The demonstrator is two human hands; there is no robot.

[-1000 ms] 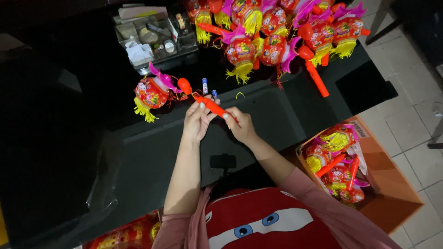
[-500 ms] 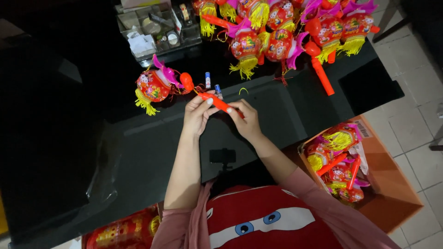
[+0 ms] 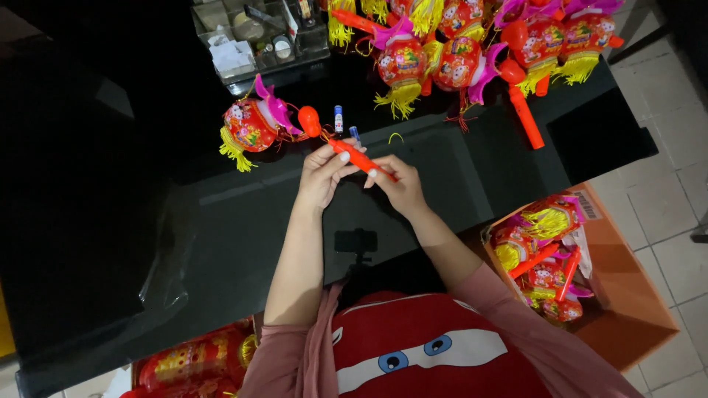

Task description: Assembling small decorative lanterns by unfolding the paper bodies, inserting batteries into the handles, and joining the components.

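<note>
Between both hands (image 3: 361, 177), orange lantern handle (image 3: 359, 157)

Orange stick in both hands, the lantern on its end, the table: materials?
Orange stick: looks like moulded plastic, glossy, uniform colour. Lantern: seemingly printed plastic shell, yellow thread-like tassel, pink film-like fins. Table: dark, smooth and reflective, maybe glass or polished stone; can't tell which.

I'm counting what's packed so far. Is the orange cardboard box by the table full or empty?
Partly full: the cardboard box holds several red lanterns piled at one end; the other end shows bare cardboard.
</note>
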